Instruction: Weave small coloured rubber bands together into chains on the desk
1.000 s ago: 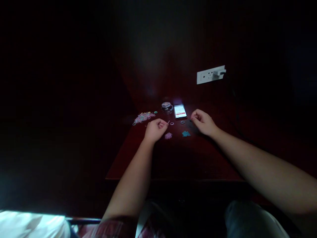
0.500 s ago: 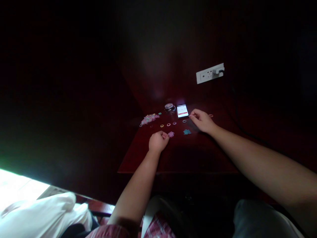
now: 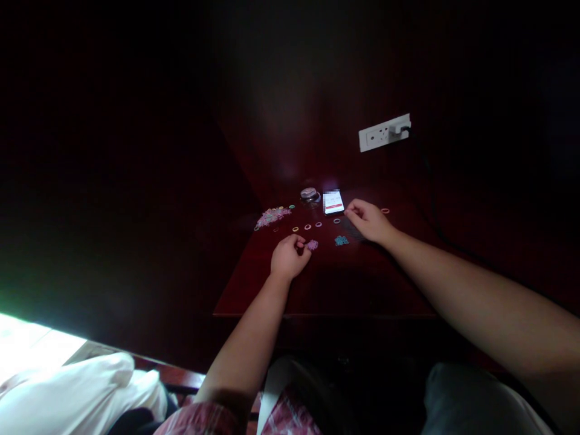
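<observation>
My left hand (image 3: 290, 257) rests at the near left of the tabletop, fingers curled, thumb and forefinger parted. Its tips touch or nearly touch a small heap of purple bands (image 3: 312, 244), which look like tiny rubber bands. Just right of the phone (image 3: 334, 203), my right hand (image 3: 369, 220) is closed in a pinch; anything in it is too small to make out. A teal heap of bands (image 3: 341, 240) lies between the hands. Behind the heaps runs a row of single rings: a yellow ring (image 3: 295, 229), a pale pink ring (image 3: 308, 227), a purple ring (image 3: 318, 224) and a bluish ring (image 3: 336, 221).
A larger mixed, mostly pink pile of bands (image 3: 272, 217) lies at the table's left side. A round clear container (image 3: 310, 194) stands beside the lit phone. An orange-red ring (image 3: 385, 211) is behind my right hand. On the wall is a socket (image 3: 384, 133) with a plug and cable.
My left thumb and forefinger have parted beside the purple heap, where they were pinched together before. My right hand holds nearly the same place and pose. The view has shifted slightly.
</observation>
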{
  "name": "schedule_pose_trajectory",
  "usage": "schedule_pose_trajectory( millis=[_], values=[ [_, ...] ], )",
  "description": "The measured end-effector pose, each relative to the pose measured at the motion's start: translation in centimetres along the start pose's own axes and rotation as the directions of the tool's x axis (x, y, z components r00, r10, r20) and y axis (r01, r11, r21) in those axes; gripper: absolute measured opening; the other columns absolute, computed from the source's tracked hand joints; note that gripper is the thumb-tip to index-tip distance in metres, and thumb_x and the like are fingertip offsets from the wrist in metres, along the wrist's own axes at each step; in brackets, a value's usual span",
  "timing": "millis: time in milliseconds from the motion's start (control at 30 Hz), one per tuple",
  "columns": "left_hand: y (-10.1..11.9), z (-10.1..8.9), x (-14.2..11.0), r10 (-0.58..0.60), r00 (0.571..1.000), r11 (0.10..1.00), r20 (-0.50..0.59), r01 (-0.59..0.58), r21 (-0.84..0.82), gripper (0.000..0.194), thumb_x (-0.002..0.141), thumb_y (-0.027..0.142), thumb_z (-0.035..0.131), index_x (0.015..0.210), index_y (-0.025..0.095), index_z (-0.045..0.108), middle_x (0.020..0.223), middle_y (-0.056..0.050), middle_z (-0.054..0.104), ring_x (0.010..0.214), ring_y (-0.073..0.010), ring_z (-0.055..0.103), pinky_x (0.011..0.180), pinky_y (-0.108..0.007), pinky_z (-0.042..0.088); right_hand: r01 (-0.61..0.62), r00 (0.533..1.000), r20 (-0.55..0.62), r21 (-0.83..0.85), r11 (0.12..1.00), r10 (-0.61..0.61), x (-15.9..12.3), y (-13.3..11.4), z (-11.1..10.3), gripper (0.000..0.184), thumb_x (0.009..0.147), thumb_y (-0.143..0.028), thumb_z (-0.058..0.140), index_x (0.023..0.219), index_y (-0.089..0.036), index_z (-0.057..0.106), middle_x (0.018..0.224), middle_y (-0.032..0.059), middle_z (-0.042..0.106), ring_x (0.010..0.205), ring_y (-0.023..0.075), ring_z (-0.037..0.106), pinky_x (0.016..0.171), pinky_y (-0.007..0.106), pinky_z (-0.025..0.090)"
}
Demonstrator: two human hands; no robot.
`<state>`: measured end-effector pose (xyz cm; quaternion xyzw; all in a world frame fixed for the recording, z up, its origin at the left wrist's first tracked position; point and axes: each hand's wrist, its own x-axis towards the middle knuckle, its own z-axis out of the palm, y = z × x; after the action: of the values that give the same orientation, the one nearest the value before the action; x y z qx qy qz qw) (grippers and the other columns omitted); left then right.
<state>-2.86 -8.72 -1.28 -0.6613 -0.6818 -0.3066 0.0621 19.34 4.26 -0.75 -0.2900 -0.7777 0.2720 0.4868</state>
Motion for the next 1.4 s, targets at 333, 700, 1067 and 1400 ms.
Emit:
schedule_pose_trajectory(
  millis=[333, 700, 1067, 1400],
  values=[
    [-0.2, 1.0, 0.6, 0.155, 0.987, 0.988, 0.048, -0.156, 0.022, 0.015, 0.080, 0.024, 0.059, 0.093, 0.022, 0.065, 0.095, -0.005, 0.065, 0.091, -0.0188, 0.059, 0.088, -0.032, 0.047, 0.009, 1.000, 0.008, -0.009, 1.000, -0.009, -0.1, -0.5, 0.1, 0.016, 0.083, -0.031, 0.053, 0.073, -0.018, 0.051, 0.061, -0.0016, 0.048, 0.054, 0.0120, 0.043, 0.052, 0.025, 0.033],
    [-0.6, 1.5, 1.2, 0.160, 0.987, 0.986, 0.024, -0.159, -0.053, 0.010, 0.083, 0.024, 0.059, 0.086, 0.022, 0.068, 0.092, -0.003, 0.068, 0.090, -0.0177, 0.059, 0.088, -0.032, 0.047, -0.001, 1.000, 0.010, -0.003, 1.000, 0.001, -0.1, -0.8, 0.1, 0.016, 0.082, -0.031, 0.053, 0.073, -0.018, 0.051, 0.060, -0.0018, 0.047, 0.054, 0.0122, 0.043, 0.052, 0.025, 0.033],
    [-0.5, 0.9, 1.1, 0.135, 0.991, 0.983, -0.010, -0.135, -0.127, 0.010, 0.080, 0.021, 0.059, 0.086, 0.019, 0.068, 0.085, -0.003, 0.065, 0.076, -0.0136, 0.058, 0.073, -0.026, 0.048, 0.002, 1.000, 0.018, -0.005, 1.000, -0.002, -0.1, -0.8, 0.1, 0.015, 0.083, -0.031, 0.052, 0.074, -0.018, 0.052, 0.062, -0.0013, 0.049, 0.055, 0.0123, 0.044, 0.053, 0.025, 0.033],
    [0.0, -0.2, -0.3, 0.120, 0.992, 0.991, 0.048, -0.123, 0.060, 0.006, 0.076, 0.022, 0.059, 0.073, 0.021, 0.065, 0.072, -0.001, 0.058, 0.071, -0.0146, 0.056, 0.068, -0.025, 0.045, -0.017, 0.999, 0.045, -0.011, 1.000, 0.018, -0.3, -1.4, 0.0, 0.015, 0.080, -0.031, 0.054, 0.073, -0.018, 0.052, 0.059, -0.0017, 0.048, 0.053, 0.0120, 0.042, 0.052, 0.025, 0.034]
  ],
)
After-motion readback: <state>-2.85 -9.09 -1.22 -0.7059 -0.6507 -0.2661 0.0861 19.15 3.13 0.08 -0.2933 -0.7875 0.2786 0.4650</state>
